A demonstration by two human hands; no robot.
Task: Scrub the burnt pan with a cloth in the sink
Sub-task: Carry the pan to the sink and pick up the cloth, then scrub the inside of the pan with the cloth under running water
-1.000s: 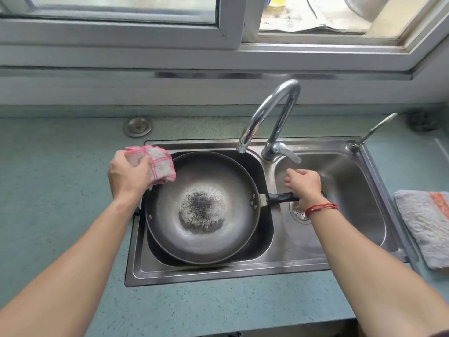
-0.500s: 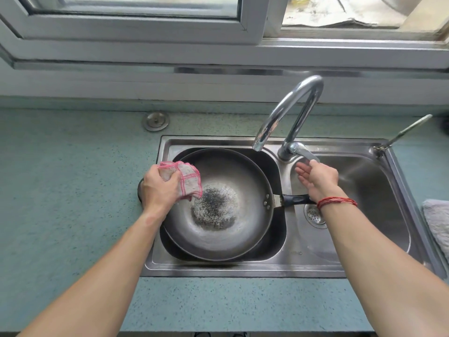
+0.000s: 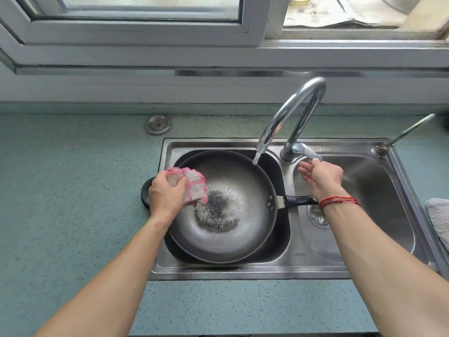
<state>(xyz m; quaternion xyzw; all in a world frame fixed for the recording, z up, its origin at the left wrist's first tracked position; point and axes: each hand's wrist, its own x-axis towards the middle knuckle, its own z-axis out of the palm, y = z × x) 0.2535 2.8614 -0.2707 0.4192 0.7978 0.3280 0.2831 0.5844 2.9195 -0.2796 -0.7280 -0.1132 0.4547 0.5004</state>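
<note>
Head view, left to right: speckled green surface [image 3: 73, 190] first, then left hand [image 3: 167, 195] bunched tight round a pink-edged cloth [image 3: 195, 188], held over the left side of the pan [image 3: 230, 242], just beside the black burnt patch [image 3: 218, 210], hard to tell whether touching it. Pan sitting in the left bowl of the sink [image 3: 218, 272], with its handle [image 3: 298, 200] poking right over the middle wall. Burnt patch thick and dark in the pan's middle, with no clean streak through it, no soap and no pool of water. Looks like no scrubbing done so far. Next along, tap spout [image 3: 291, 105] over the pan's back rim, with only a small bit of water [image 3: 255, 160] at its tip. Then right hand [image 3: 323, 176], fingers apart and loose, holding nothing, one fingertip up against the end of the tap lever [image 3: 308, 152]. Seems to be the get-the-water-going step. Left to do, by the look of it: wet the pan, press the cloth down on the black bit, rub hard round and round, rinse, check. No hand on the handle, so maybe a slippy pan once rubbing starts. Far right, grey towel [image 3: 439, 220] at the edge.
</note>
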